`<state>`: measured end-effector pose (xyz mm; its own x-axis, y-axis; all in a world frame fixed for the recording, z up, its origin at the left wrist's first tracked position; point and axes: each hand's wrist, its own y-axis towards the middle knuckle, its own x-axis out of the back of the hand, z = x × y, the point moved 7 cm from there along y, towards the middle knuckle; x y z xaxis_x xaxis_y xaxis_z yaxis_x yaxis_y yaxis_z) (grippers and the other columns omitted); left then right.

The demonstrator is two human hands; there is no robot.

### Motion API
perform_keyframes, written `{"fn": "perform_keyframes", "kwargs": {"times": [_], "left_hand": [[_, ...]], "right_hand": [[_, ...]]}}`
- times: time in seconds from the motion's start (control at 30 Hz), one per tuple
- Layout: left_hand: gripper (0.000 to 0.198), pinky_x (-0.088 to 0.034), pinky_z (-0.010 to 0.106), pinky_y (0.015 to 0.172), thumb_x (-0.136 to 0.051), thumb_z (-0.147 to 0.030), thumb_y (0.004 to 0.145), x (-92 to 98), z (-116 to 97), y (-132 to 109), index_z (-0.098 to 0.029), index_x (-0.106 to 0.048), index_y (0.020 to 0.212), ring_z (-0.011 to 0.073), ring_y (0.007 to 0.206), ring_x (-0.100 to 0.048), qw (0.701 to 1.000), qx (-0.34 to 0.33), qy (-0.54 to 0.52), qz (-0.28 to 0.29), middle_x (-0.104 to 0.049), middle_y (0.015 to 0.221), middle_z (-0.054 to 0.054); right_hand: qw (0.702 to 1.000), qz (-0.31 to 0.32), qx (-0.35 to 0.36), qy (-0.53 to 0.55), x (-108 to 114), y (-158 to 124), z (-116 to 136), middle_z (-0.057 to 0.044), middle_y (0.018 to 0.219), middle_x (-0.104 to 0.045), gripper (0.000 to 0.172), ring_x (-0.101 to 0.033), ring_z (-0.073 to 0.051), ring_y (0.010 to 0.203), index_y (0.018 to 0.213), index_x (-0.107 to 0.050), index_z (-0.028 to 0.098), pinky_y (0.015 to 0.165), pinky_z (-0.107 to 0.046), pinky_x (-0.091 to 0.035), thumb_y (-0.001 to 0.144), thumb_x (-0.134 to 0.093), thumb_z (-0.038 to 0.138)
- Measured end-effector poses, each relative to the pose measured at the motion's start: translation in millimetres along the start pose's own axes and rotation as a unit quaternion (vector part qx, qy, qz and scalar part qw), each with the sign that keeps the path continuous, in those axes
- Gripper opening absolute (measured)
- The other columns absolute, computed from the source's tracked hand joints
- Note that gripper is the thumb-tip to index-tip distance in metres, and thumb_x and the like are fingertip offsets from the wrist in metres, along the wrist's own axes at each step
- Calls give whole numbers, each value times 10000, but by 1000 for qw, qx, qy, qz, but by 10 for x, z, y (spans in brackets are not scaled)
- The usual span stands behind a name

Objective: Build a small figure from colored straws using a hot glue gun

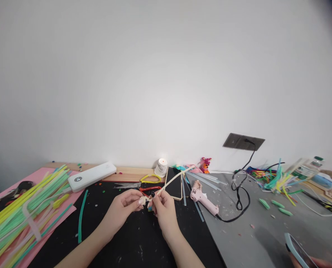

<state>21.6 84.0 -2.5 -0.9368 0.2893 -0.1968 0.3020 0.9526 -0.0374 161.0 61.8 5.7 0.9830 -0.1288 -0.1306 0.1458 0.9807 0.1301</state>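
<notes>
The left hand and right hand pinch the near end of a cream pipe cleaner above the black mat; that end looks bent, while the long remainder stays straight, apparently unshaped. Left, bundled stems seem unused. Farther off, scissors and a pink glue gun lie unheld.

Stem, one. Pale cream, slim, slightly bowed. Near end: worked into a small rounded form, pinched between the fingertips of left hand and right hand; exact shape partly covered by fingers. Remaining length: loose, uncoiled, slanting up and away to the right from the right hand's fingers, far tip unheld.
</notes>
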Motion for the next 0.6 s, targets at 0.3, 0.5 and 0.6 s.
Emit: {"fn": "perform_keyframes", "kwargs": {"times": [0.3,0.5,0.6], "left_hand": [[213,-532,299,720,-782,-340,644,-42,-15,-28,-179,-723,772,186,719,-666,999,25,12,33,-764,774,37],[184,-515,278,682,-778,-325,663,-126,-15,-55,-170,-730,750,170,671,-646,996,39,25,74,-741,710,23],[170,-506,273,661,-780,-311,662,-173,6,-71,-165,-727,729,163,641,-635,993,48,32,99,-723,655,16]], "right_hand": [[999,-12,-34,36,49,0,-13,55,501,-503,288,-302,-54,395,670,-496,182,371,-185,-158,791,-588,426],[998,-19,-38,52,70,15,-1,67,480,-486,283,-297,-47,381,668,-493,181,358,-173,-161,776,-609,416],[998,-21,-41,49,68,7,-14,74,468,-476,290,-294,-47,374,673,-496,181,351,-170,-163,777,-610,427]]}}
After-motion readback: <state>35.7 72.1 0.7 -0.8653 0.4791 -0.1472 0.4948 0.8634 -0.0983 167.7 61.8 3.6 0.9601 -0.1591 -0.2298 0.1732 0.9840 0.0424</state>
